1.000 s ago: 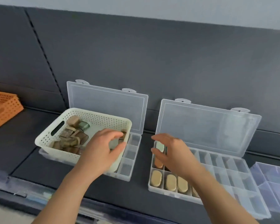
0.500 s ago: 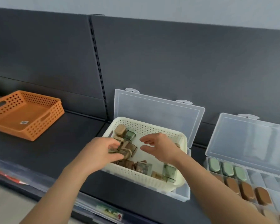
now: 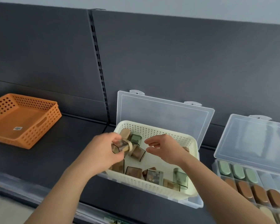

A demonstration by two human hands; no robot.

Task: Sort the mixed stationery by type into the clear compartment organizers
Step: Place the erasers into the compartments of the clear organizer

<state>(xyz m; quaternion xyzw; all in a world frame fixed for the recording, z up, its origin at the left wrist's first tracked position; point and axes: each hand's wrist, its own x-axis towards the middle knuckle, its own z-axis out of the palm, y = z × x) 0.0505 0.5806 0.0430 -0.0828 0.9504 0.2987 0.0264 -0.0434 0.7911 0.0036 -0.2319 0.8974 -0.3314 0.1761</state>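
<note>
Over the cream basket (image 3: 152,185), set on an open clear organizer (image 3: 165,113) mid-shelf, the left hand (image 3: 102,153) grips a clear-cased brown piece (image 3: 120,146); the right hand (image 3: 167,150) hovers beside it, fingers loosely spread, empty. More pieces (image 3: 134,172) lie in the basket.

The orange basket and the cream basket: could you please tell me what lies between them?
In the head view, only bare dark shelf lies between the orange basket and the cream basket; the left hand, gripping a stationery item, overlaps its left rim.
</note>
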